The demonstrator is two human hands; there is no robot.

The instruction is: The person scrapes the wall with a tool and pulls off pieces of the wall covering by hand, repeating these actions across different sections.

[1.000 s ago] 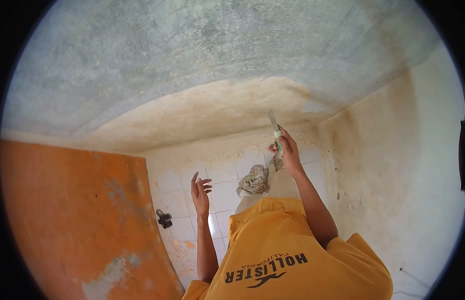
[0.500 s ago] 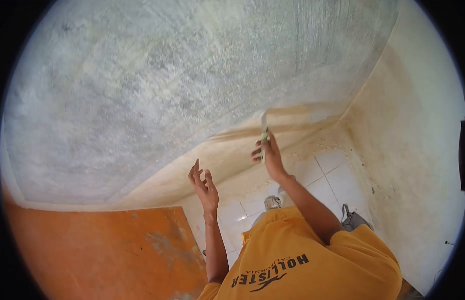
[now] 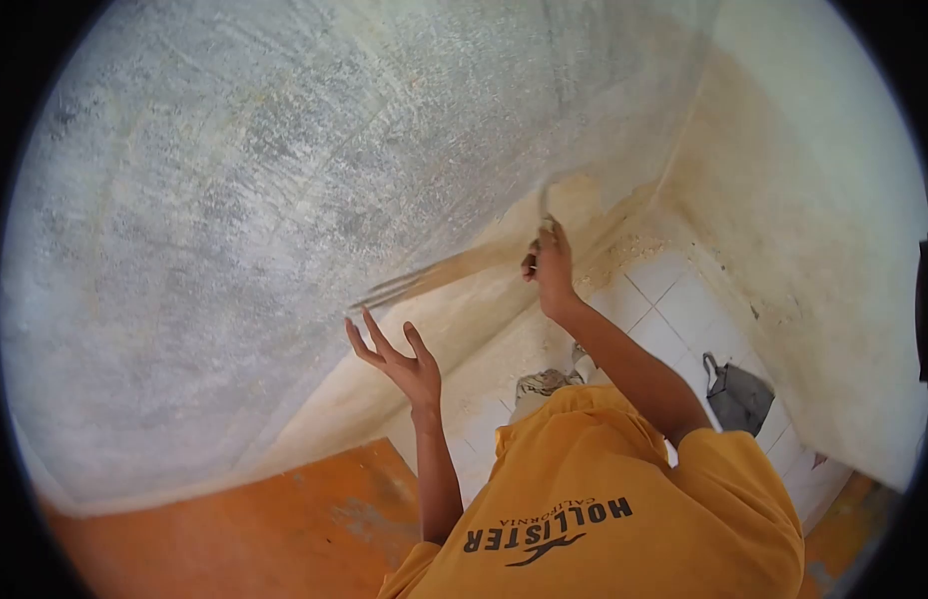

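Observation:
My right hand (image 3: 555,272) is wrapped round the handle of a scraper (image 3: 545,203), whose thin blade points up at the wall. The blade meets the wall at the border between its grey, flaky coating (image 3: 284,150) and a bare tan patch (image 3: 576,200). Most of the handle is hidden in the fingers. To the left, my left hand (image 3: 409,371) is open, fingers spread, with the fingertips right at the wall's surface beside some dark streaks (image 3: 389,290).
A cream wall (image 3: 813,250) meets the grey one at a corner on the right. Flakes (image 3: 638,243) lie along the foot of the wall on white floor tiles (image 3: 623,314). A grey bag (image 3: 740,399) sits on the floor; an orange surface (image 3: 284,514) is at lower left.
The scraper and my right hand have moved slightly up and right. My left hand has spread its fingers and shifted toward the wall. The view has tilted, showing more of the grey bag.

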